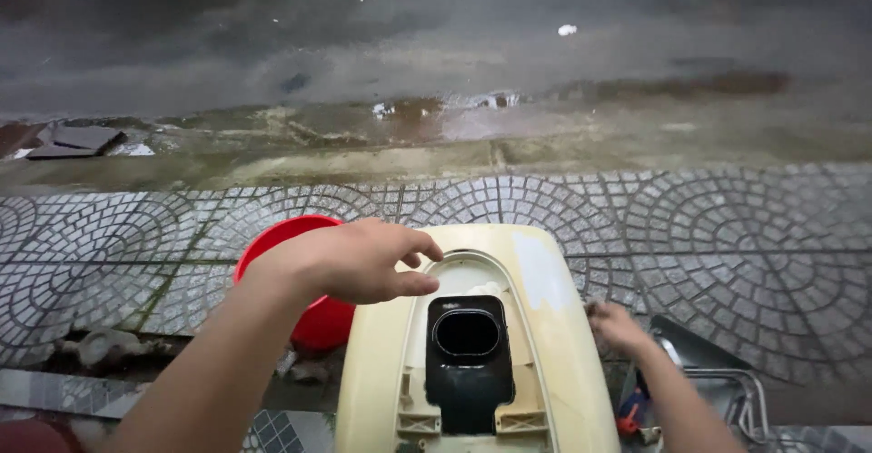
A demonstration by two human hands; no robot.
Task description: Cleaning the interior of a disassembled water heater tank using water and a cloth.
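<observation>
Outdoors, lower centre of frame: left hand (359, 260) hovers half-curled over a cream plastic housing (545, 326); right hand (616, 324) steadies its edge, grip unclear; repositioning seems underway.

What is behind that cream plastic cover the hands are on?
Behind the cream cover sits a red bucket on patterned paving, partly hidden by the left hand and the cover. The right hand grips the cover's edge. The bucket's inside cannot be seen.
</observation>
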